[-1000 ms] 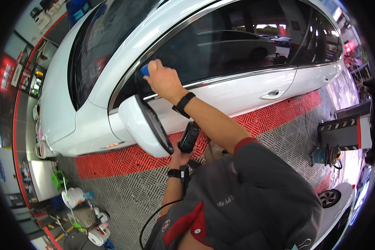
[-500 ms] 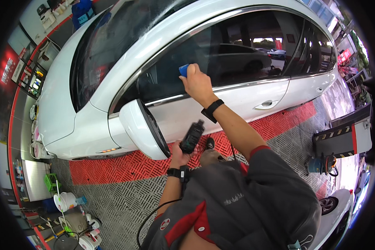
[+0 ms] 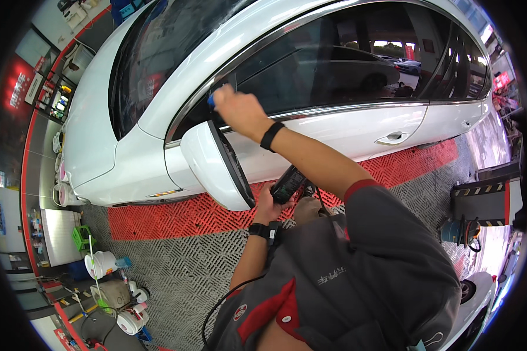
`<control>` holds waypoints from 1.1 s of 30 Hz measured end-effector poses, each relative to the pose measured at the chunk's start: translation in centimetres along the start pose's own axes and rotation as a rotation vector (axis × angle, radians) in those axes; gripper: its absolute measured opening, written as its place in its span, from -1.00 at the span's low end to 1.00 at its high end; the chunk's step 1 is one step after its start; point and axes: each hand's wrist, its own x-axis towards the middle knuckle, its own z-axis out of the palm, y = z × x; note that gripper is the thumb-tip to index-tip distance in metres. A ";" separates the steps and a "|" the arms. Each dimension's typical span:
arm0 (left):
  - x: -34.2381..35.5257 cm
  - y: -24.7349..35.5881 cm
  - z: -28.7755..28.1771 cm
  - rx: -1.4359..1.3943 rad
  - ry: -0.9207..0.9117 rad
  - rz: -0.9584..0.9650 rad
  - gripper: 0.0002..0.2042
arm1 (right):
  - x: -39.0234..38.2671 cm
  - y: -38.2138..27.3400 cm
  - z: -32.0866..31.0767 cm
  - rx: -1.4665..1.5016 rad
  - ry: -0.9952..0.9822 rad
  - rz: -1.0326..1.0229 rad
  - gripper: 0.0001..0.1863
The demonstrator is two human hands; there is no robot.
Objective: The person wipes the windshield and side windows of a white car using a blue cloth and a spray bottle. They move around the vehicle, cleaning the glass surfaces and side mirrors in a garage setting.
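Note:
My right hand (image 3: 240,110) is closed on a small blue pad (image 3: 212,100) at the front lower corner of the dark side window (image 3: 310,73). Motion blurs its fingers a little. Below it, my left hand (image 3: 270,205) grips a black bottle (image 3: 287,186), which is tilted with its top up and to the right. My right forearm hides the bottle's top end. The white wing mirror (image 3: 214,167) of the white car (image 3: 143,169) juts out just left of both hands.
Red and grey grid tiles (image 3: 187,257) cover the floor. On the left are white buckets (image 3: 101,264) and a green stool (image 3: 83,237). A dark striped cabinet (image 3: 480,202) stands at right, near a blue canister (image 3: 452,231). Another white car (image 3: 480,292) is at lower right.
My right hand has moved left along the window with the blue pad, toward the mirror corner. The bottle in my left hand has shifted slightly right. The whole view has shifted a little.

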 end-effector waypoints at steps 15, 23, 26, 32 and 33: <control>0.4 0.6 0.3 -0.025 -0.091 -0.100 -0.38 | -2.0 10.0 -16.9 -0.156 0.139 0.426 -0.57; 1.1 1.1 1.3 -0.001 -0.163 -0.110 -0.39 | -3.5 10.1 -12.6 -0.094 0.176 0.436 -0.60; 1.4 0.5 1.1 -0.066 -0.221 -0.095 -0.44 | -2.9 4.2 -9.0 -0.097 0.019 0.161 -0.72; 2.6 -1.7 -0.2 -0.127 -0.165 -0.137 -0.44 | 0.3 3.9 -9.1 -0.164 0.049 -0.164 -0.82; 3.0 -1.9 -0.4 -0.104 -0.102 -0.139 -0.43 | 0.8 3.8 -8.9 -0.168 0.159 -0.100 -0.82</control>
